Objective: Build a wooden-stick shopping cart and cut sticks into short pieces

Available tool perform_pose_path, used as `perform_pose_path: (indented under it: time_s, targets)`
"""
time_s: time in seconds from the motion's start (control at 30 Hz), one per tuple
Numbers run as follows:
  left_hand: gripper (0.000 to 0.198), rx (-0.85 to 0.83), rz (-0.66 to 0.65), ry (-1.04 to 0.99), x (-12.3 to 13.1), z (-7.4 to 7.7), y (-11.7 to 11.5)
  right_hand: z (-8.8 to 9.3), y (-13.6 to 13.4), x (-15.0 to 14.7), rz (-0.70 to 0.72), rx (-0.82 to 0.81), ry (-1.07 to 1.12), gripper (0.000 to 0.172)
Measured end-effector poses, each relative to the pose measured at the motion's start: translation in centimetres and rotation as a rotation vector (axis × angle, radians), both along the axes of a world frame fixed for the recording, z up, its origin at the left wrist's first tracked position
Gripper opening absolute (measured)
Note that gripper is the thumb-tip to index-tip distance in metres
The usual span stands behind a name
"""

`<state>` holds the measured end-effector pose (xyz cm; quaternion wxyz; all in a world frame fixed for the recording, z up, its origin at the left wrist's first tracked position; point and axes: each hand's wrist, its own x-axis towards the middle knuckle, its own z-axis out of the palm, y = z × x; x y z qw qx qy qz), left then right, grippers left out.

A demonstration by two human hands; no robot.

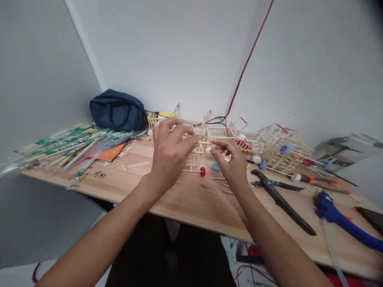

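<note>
My left hand [172,149] is raised over the bench with its fingers curved and apart. Partly hidden behind it is a small cart frame of thin wooden sticks [196,157], with a red bottle-cap wheel [202,172] at its lower end. My right hand [231,161] is a short way to the right, thumb and forefinger apart near a white cap [208,150]. A blue cap [215,166] lies just below that hand. Nothing shows clearly between the fingers of either hand.
More stick carts [281,153] line the wall. Black cutters [281,199], orange-handled pliers [323,183] and a blue glue gun [329,207] lie right. Left are a navy pouch [118,111], bagged chopsticks [62,145] and an orange sheet [110,152]. A red cable [251,56] runs down the wall.
</note>
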<state>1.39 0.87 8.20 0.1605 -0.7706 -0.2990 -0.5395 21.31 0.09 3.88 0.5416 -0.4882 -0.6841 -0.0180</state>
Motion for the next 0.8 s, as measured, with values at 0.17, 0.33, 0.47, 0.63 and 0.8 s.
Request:
perform_pose_path:
  time_s: [0.17, 0.33, 0.47, 0.63, 0.8]
  targets:
    - [0.014, -0.036, 0.015, 0.074, 0.3, -0.1, 0.5, 0.5, 0.4, 0.1, 0.037, -0.053, -0.01, 0.021]
    - [0.011, -0.082, -0.014, 0.088, 0.6, -0.1, 0.7, 0.3, 0.7, -0.2, 0.047, -0.047, 0.016, 0.019]
    - [0.013, -0.053, 0.003, 0.122, 0.8, -0.1, 0.9, 0.5, 0.8, -0.4, 0.078, -0.032, 0.024, 0.017]
    - [0.012, -0.035, -0.001, 0.132, 1.1, -0.3, 1.2, 0.7, 1.1, -0.5, 0.082, -0.036, 0.006, 0.015]
    - [0.012, -0.025, -0.017, 0.131, 1.1, -0.5, 1.3, 0.7, 1.1, -0.8, 0.1, -0.011, 0.004, 0.011]
